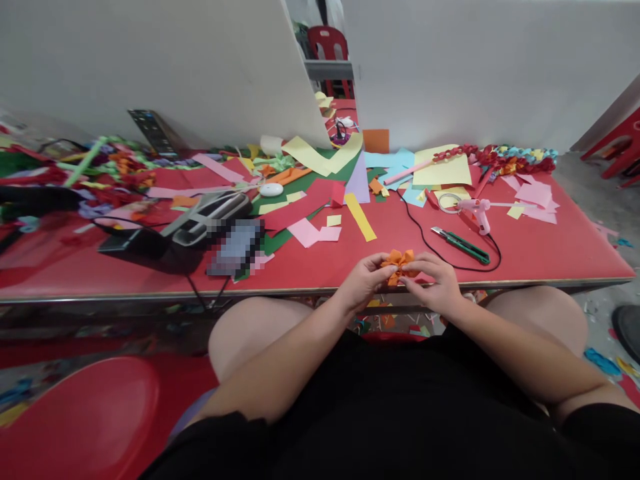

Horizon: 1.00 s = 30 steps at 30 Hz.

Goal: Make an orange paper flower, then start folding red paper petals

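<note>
An orange paper flower (399,260) is held between my two hands at the front edge of the red table (320,272). My left hand (367,279) pinches its left side with thumb and fingers. From the other side, my right hand (436,283) grips the right petals, thumb below and fingers above. Just beyond my right hand lies a green utility knife (463,245) with its blade out. A pink glue gun (477,213) rests behind the knife, its black cord looping around it.
Scraps of coloured paper (315,205) cover the table's middle. A phone (236,248), a black-and-grey case (213,217) and a white mouse (271,191) lie left. Piled paper chains (520,160) sit back right. A red stool (90,423) stands at lower left.
</note>
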### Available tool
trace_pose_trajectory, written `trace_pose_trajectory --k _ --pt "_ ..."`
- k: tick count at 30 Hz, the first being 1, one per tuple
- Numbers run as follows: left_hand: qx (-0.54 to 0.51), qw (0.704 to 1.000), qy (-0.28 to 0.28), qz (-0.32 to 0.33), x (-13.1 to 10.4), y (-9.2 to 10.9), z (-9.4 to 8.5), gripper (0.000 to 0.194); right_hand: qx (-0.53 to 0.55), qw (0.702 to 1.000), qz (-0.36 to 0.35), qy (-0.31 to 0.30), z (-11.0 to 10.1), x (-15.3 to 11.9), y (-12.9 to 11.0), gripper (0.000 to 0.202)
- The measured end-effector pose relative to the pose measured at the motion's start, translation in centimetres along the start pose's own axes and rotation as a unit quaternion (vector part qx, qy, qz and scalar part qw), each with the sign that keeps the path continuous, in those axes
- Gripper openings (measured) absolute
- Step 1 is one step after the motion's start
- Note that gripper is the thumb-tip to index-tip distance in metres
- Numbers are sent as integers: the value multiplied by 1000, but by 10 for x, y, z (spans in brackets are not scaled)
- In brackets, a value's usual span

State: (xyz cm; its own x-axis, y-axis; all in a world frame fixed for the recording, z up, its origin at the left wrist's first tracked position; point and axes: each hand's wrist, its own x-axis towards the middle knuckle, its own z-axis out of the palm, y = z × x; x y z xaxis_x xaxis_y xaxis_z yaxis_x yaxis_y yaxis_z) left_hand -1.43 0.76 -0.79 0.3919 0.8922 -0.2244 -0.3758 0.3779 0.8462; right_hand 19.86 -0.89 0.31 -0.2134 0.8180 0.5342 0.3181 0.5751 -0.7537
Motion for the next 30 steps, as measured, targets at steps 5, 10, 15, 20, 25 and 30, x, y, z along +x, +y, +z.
trace_pose_trajectory --k 5,10,15,20,25,30 --pt "13 999 31 7 -3 6 3 51 19 1000 6 -5 0 1 4 11" --pt "33 998 39 33 -8 15 9 52 111 992 60 5 1 1 15 23" --pt "33 998 27 46 -6 14 5 51 219 966 134 -6 3 1 22 42" --pt "4 998 -8 55 0 5 0 51 270 947 170 -26 5 -1 21 42" --pt "-26 997 -29 73 2 -3 4 64 235 958 158 -43 3 -2 19 41" --pt "-27 995 -3 95 6 -9 1 60 143 983 110 -34 1 -2 14 29"
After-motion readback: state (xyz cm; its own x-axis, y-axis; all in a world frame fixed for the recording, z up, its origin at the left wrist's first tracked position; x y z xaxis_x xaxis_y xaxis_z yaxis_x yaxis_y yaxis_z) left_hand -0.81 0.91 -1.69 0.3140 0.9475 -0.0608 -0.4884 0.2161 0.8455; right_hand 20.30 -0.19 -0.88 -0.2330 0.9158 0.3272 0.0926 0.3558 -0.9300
